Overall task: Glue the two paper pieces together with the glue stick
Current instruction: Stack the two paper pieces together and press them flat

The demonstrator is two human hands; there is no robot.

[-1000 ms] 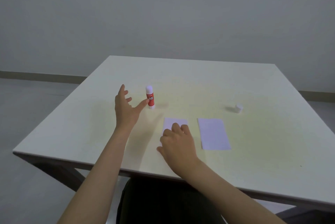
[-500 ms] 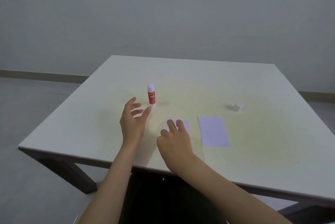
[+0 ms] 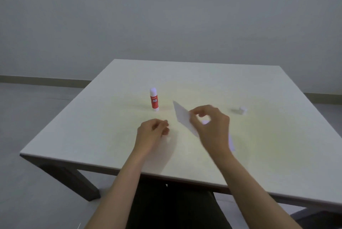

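A white paper sheet (image 3: 182, 115), flat on the pale worktop (image 3: 268, 145) a moment ago, is being lifted by right-hand fingers (image 3: 193, 117), apparently toward the second sheet (image 3: 231, 142); left hand (image 3: 152, 131) is curled empty.

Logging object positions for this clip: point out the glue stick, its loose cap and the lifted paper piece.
glue stick (image 3: 154, 103), head view, red label.
cap (image 3: 242, 110), head view, white side.
paper piece (image 3: 182, 115), head view, raised left half.

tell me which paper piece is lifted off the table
The paper piece pinched in the right hand, tilted up. The other paper piece lies flat, mostly hidden behind that hand.
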